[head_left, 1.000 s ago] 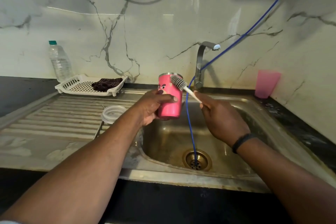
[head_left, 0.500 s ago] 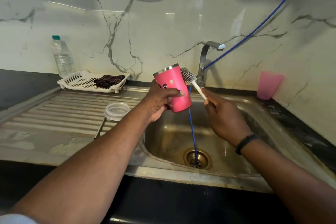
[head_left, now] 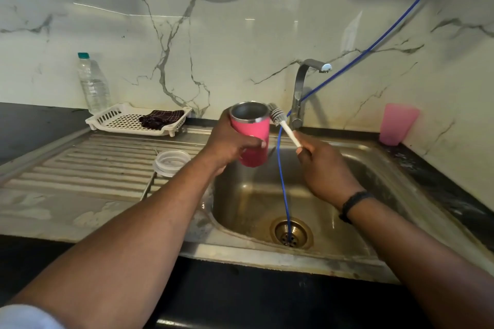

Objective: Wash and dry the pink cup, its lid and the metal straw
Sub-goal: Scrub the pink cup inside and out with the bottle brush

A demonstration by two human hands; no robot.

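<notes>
I am gripping the cup (head_left: 251,139) over the sink (head_left: 374,254) with left hand (head_left: 230,145) fingers wrapped, right hand (head_left: 324,165) clamped on the brush (head_left: 280,123) beside the rim; wet steel is risking slippage, dropping the cup.

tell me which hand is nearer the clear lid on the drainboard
Left. The left hand grips the pink cup just right of the clear lid. The right hand holds the brush farther right, over the sink basin.
</notes>
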